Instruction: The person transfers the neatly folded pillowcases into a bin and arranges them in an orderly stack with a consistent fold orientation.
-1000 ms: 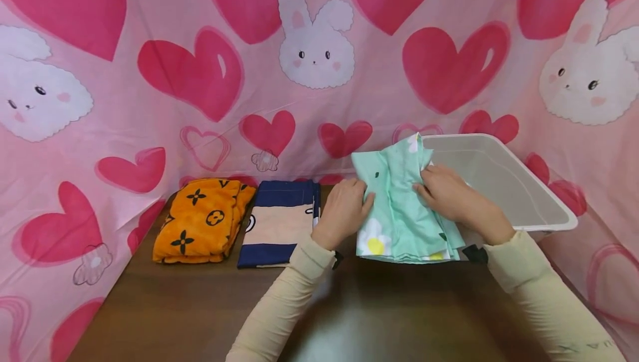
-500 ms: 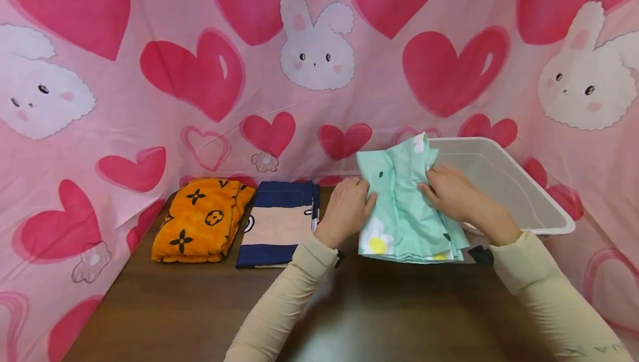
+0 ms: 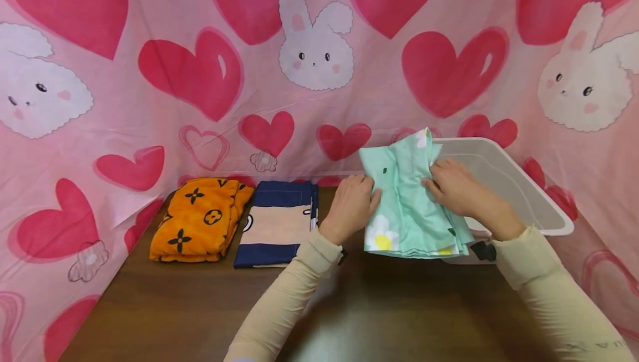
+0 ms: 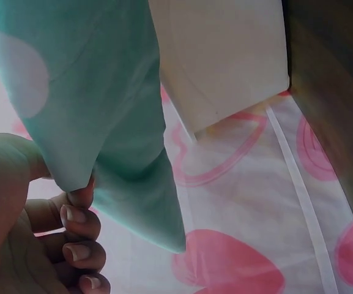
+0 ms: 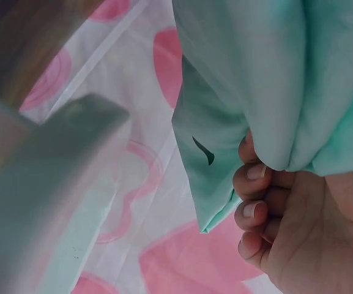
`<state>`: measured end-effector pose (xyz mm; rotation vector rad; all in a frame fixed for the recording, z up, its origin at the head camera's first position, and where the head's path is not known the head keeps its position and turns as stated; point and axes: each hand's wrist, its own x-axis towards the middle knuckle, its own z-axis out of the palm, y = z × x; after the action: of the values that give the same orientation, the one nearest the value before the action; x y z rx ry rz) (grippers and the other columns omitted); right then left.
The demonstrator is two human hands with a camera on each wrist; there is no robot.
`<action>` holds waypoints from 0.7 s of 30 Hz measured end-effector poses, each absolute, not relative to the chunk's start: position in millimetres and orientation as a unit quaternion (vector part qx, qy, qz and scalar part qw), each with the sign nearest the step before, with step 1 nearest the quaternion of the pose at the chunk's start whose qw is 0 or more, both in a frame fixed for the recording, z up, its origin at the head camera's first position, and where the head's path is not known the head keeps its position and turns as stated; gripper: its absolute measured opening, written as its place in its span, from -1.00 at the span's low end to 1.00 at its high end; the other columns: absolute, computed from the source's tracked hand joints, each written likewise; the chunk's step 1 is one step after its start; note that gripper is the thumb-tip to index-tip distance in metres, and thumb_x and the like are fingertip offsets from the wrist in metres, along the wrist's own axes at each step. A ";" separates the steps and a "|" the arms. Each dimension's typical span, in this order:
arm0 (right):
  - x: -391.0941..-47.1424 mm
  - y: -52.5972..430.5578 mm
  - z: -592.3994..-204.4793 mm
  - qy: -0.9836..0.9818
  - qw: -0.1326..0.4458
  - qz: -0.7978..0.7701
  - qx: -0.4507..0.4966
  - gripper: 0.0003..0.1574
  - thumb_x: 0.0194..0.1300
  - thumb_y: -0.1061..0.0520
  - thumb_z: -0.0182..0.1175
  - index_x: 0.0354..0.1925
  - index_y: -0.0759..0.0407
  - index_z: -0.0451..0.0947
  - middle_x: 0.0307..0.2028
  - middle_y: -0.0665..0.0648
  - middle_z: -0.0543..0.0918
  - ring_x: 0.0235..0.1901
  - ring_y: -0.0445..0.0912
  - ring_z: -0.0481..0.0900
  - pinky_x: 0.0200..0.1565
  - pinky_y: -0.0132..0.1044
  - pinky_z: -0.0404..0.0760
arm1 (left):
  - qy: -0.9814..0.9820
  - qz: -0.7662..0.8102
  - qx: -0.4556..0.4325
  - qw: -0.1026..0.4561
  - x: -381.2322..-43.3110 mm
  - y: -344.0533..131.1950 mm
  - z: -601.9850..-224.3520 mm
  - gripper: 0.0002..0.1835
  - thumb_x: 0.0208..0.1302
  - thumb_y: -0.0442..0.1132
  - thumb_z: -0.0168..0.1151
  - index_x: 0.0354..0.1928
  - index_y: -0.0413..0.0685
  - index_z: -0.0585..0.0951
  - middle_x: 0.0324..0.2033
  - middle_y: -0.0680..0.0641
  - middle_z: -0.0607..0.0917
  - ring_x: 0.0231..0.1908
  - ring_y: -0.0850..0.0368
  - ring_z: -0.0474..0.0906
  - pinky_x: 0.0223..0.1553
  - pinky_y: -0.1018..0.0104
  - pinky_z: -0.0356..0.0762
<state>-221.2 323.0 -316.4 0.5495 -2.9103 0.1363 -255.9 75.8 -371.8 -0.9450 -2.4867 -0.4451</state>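
A folded mint-green cloth (image 3: pixel 409 207) with white and yellow daisies hangs upright above the table, in front of the bin. My left hand (image 3: pixel 350 207) pinches its left edge between thumb and fingers. On the opposite edge, my right hand (image 3: pixel 461 193) grips the fabric the same way. In the left wrist view, the thumb and forefinger of my left hand (image 4: pixel 17 220) close on a corner of the cloth (image 4: pixel 115 92). The right wrist view has my right hand (image 5: pixel 317 226) with curled fingers under bunched folds of cloth (image 5: pixel 274 79).
A pale plastic bin (image 3: pixel 524 184) stands at the right, partly behind the cloth. On the left of the brown table (image 3: pixel 199 306) lie a folded orange cloth (image 3: pixel 199 220) and a folded navy-and-beige cloth (image 3: pixel 277 223). A pink heart-and-rabbit curtain (image 3: pixel 379 85) surrounds the table.
Both hands have shifted slightly to the right, carrying the mint-green cloth with them. Their hold on it looks the same. The other folded cloths have stayed in place.
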 end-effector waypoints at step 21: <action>-238.3 347.0 -302.2 -0.980 0.078 0.033 0.181 -0.68 0.42 0.10 0.18 -0.33 0.37 0.47 -0.51 0.17 0.45 -0.33 0.18 0.52 -0.21 0.11 0.45 | -0.894 -0.153 -0.355 0.227 -275.3 92.9 -372.9 -0.70 0.51 -0.06 0.10 -0.31 -0.11 0.61 -0.43 -0.05 0.60 -0.38 0.06 0.53 -0.28 0.27 0.47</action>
<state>-238.3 347.0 -302.2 0.5408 -2.9346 0.0994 -275.3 92.9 -372.9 -0.9771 -2.4638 -0.4207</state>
